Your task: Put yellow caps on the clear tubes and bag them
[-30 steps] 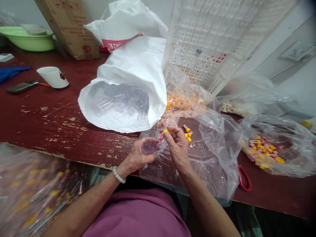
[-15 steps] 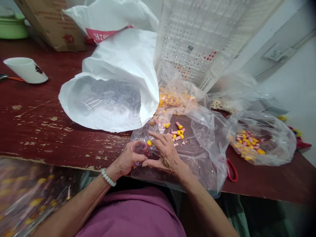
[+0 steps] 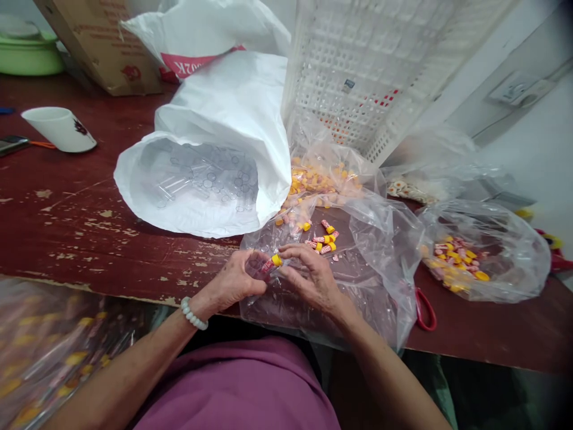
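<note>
My left hand [image 3: 242, 276] is closed around a clear plastic tube [image 3: 258, 270]. At the tube's end shows a yellow cap [image 3: 276, 260] with a red-and-white patterned piece attached. My right hand [image 3: 316, 279] is beside the cap, thumb and fingers apart; whether a fingertip touches it I cannot tell. Both hands are over a clear plastic bag [image 3: 376, 286] spread on the table. Several yellow-capped patterned pieces [image 3: 329, 239] lie loose on it, and more fill its far part. To the left, an open white sack [image 3: 134, 206] holds several clear tubes [image 3: 212, 179].
A white perforated crate [image 3: 358, 71] stands behind the bag. On the right are another clear bag [image 3: 514, 263] of capped pieces and a red handle [image 3: 425, 310]. A white cup [image 3: 58, 128] and a cardboard box [image 3: 111, 60] stand left on the dark red table [image 3: 80, 239].
The capped piece in my left hand has shifted slightly up and right, showing more of its patterned part. My right hand's fingers have moved to the right. The view has shifted slightly.
</note>
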Available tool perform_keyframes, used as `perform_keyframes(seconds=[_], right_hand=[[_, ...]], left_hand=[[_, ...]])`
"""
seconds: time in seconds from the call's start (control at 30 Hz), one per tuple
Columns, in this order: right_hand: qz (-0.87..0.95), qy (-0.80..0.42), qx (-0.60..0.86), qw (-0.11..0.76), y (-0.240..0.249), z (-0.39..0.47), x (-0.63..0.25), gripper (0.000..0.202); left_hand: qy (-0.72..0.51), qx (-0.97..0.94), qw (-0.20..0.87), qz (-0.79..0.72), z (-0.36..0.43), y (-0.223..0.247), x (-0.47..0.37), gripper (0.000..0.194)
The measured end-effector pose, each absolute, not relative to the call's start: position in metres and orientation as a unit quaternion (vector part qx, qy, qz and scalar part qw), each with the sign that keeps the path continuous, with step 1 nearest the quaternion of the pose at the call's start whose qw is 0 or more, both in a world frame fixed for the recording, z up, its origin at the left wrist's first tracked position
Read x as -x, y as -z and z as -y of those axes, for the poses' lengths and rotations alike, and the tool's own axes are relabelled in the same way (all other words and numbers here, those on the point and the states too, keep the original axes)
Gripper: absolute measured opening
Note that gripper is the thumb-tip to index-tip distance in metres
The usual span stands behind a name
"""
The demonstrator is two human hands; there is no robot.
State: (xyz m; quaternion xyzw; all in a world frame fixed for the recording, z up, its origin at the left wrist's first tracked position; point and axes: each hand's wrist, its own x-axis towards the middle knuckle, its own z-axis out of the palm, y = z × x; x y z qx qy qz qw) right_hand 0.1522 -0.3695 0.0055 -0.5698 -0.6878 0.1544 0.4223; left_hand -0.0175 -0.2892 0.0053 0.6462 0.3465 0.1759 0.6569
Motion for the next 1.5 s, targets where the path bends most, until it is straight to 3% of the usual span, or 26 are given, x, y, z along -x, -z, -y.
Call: perform_keyframes(seconds=[0.17,0.37,0.53,0.63,0.73,0.87,0.93,1.03,1.13,1.23,1.4,1.5], right_hand=[[0.598,-0.233,0.579,0.503,0.000,0.369,-0.145,0.014],[0.646,-0.204,0.546,0.493,-0.002,0.372,-0.150,0.013],[0.702,-0.169,0.515,0.462,-0.019,0.375,-0.155,0.012],[0.721,-0.145,0.508,0.449,-0.023,0.376,-0.153,0.013],[0.681,-0.162,0.528,0.480,-0.018,0.374,-0.151,0.014],[0.536,-0.291,0.564,0.557,-0.015,0.367,-0.159,0.023],[0.461,-0.298,0.583,0.599,-0.021,0.360,-0.168,0.031],[0.435,-0.205,0.612,0.628,-0.030,0.345,-0.170,0.034],[0.476,-0.125,0.621,0.610,-0.021,0.326,-0.155,0.036],[0.514,-0.162,0.619,0.571,-0.002,0.315,-0.140,0.038],[0.477,-0.245,0.632,0.560,-0.003,0.334,-0.152,0.035],[0.583,-0.292,0.586,0.482,-0.014,0.358,-0.160,0.027]], left_hand=[[-0.183,-0.676,0.631,-0.334,0.292,-0.003,0.021,0.031],[-0.182,-0.740,0.564,-0.319,0.295,-0.011,0.023,0.030],[-0.143,-0.658,0.686,-0.278,0.294,-0.021,0.022,0.028],[-0.176,-0.683,0.652,-0.279,0.294,-0.024,0.017,0.027],[-0.200,-0.654,0.671,-0.285,0.295,-0.021,0.013,0.029],[-0.172,-0.559,0.760,-0.282,0.291,-0.012,0.017,0.036],[-0.173,-0.583,0.741,-0.284,0.289,-0.011,0.020,0.036],[-0.168,-0.682,0.656,-0.277,0.295,-0.017,0.017,0.030],[-0.165,-0.782,0.532,-0.279,0.308,-0.024,0.006,0.023],[-0.168,-0.818,0.471,-0.284,0.317,-0.023,0.000,0.016],[-0.154,-0.739,0.574,-0.318,0.306,-0.014,0.005,0.027],[-0.168,-0.683,0.635,-0.320,0.299,-0.013,0.010,0.027]])
